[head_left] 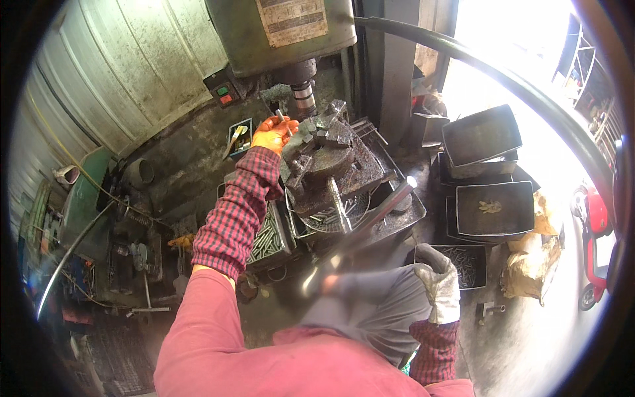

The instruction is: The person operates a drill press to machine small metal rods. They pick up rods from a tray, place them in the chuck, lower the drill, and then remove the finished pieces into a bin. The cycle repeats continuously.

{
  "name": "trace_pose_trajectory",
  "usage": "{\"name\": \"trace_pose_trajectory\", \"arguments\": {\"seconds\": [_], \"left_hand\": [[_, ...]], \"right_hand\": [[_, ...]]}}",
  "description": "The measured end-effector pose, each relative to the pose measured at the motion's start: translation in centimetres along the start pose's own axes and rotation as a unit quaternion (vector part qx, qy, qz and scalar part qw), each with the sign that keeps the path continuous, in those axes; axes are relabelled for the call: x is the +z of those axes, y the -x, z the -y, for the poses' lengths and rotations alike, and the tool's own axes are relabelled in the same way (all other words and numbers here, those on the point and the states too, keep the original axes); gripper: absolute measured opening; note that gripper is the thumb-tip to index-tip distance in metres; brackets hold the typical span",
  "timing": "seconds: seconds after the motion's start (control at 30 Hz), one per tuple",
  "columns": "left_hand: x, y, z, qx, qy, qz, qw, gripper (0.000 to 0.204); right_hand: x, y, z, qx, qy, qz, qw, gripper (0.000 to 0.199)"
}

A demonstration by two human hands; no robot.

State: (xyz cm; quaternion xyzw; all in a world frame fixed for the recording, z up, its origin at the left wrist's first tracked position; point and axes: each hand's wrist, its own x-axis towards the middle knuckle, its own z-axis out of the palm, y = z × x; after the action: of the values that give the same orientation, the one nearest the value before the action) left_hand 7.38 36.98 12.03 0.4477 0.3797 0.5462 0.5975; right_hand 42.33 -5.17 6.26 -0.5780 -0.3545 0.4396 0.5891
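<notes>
A small metal pin [282,119] stands pinched in the orange-gloved left hand [270,134], its grip clamped on the pin, just beside the drill spindle [304,92] and above the left edge of the chuck [327,159] on the machine table [397,215]. The grey-gloved right hand [440,284] wraps a long lever [370,225], closed on it. Dark metal trays [493,208] stand well apart on the floor.

Left hand [271,134] in orange rubbery glove, matt; checked cloth sleeve [238,212]. Right hand [439,283] in grey fabric glove, worn and grimy. Chuck [324,155] dark cast metal, rough, oily. Long rod [370,221] bright polished steel, glossy. Trays [493,208] dull black sheet metal. Drill housing [284,30] painted metal, scuffed.
</notes>
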Motion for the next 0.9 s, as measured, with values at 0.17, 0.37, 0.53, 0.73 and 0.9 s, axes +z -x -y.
{"name": "trace_pose_trajectory", "arguments": {"seconds": [0.17, 0.37, 0.53, 0.73, 0.9], "left_hand": [[1.2, -0.7, 0.8, 0.084, -0.183, -0.016, 0.979, 0.014], [2.8, 0.0, 0.2, 0.009, -0.177, -0.017, 0.984, 0.013], [3.5, 0.5, 0.5, 0.088, -0.369, 0.014, 0.925, 0.017], [4.0, -0.1, 1.1, 0.113, -0.467, 0.051, 0.876, 0.025], [4.6, 0.2, 0.3, 0.046, -0.491, 0.057, 0.868, 0.023]], "right_hand": [[-1.2, 1.2, -0.4, 0.016, 0.009, -0.015, 1.0, 0.054], [-1.3, 1.6, -0.6, 0.023, 0.001, -0.001, 1.0, 0.058], [2.6, 1.3, 3.7, 0.034, 0.053, 0.049, 0.997, 0.06], [10.9, 0.3, 13.8, -0.185, 0.298, 0.221, 0.91, 0.055], [13.9, -4.9, 14.1, -0.487, 0.545, 0.178, 0.659, 0.053]]}}
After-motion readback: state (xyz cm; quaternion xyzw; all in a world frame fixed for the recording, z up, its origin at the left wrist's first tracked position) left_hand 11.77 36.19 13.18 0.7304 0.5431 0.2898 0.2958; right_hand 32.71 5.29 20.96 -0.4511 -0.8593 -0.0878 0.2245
